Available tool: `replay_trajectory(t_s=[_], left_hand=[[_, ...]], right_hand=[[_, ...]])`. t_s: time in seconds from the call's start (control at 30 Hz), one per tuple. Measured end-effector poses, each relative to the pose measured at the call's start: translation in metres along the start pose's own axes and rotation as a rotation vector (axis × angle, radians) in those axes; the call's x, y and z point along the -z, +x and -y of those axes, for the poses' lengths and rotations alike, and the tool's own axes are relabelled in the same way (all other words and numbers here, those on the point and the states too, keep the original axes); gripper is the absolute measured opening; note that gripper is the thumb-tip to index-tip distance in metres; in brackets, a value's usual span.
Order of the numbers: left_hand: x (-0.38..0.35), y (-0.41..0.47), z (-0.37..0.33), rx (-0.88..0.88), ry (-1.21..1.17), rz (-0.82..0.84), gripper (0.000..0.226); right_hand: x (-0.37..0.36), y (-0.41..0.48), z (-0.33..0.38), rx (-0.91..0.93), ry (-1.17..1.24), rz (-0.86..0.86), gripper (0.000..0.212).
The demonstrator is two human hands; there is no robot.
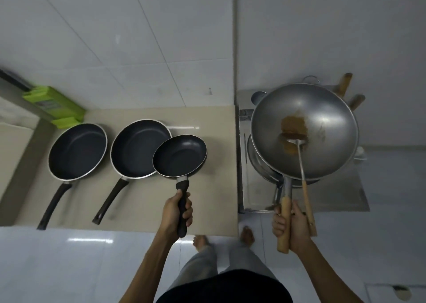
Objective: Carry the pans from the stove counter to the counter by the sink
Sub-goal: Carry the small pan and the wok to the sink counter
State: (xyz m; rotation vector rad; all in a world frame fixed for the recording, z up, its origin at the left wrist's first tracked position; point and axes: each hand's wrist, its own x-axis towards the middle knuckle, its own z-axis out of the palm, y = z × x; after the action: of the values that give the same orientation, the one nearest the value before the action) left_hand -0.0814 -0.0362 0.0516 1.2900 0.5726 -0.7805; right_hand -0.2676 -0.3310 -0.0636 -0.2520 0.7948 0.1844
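Observation:
My left hand [176,212] grips the black handle of a small black frying pan [179,156], held over the beige counter [143,194] with its rim overlapping a larger black pan [136,148]. Another large black pan [77,151] lies further left on the counter. My right hand [291,225] holds the wooden handle of a big steel wok [322,132] together with a metal spatula [304,176] lying inside. The wok hangs above the steel stove unit [341,196], with a brown rusty patch at its middle.
A green box [55,105] stands at the counter's back left by the tiled wall. Under the wok sits another metal pot [262,164], and wooden handles [345,84] lean at the back. My bare feet [200,241] stand on the white floor.

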Motion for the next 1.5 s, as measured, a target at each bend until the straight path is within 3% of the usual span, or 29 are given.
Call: replay_trajectory(t_s=[0.2, 0.33, 0.43, 0.7, 1.0, 1.07, 1.2, 1.5], left_hand=[[0.041, -0.016, -0.004, -0.058, -0.052, -0.003, 0.031], [0.068, -0.019, -0.01, -0.072, -0.049, 0.022, 0.03], [0.088, -0.022, -0.017, -0.071, -0.004, 0.054, 0.03], [0.086, -0.023, -0.027, -0.102, 0.077, 0.098, 0.031], [0.042, -0.015, -0.028, -0.101, 0.043, 0.075, 0.031], [0.032, -0.014, -0.027, -0.098, 0.032, 0.065, 0.03], [0.015, -0.017, -0.023, -0.108, 0.001, 0.029, 0.03], [0.009, -0.031, -0.006, -0.136, -0.141, -0.038, 0.03]], right_hand=[[-0.003, -0.001, -0.031, -0.003, 0.338, 0.226, 0.056], [0.002, -0.007, -0.053, 0.116, 0.528, 0.297, 0.08], [0.001, -0.012, -0.055, 0.175, 0.423, 0.296, 0.095], [-0.004, -0.007, -0.043, 0.194, 0.331, 0.131, 0.067], [-0.007, 0.008, -0.009, 0.102, 0.175, 0.085, 0.077], [-0.012, 0.011, -0.002, 0.04, 0.181, 0.168, 0.076], [-0.038, 0.011, 0.004, -0.058, 0.24, 0.521, 0.081], [-0.066, -0.03, -0.007, -0.145, 0.245, 0.601, 0.076]])
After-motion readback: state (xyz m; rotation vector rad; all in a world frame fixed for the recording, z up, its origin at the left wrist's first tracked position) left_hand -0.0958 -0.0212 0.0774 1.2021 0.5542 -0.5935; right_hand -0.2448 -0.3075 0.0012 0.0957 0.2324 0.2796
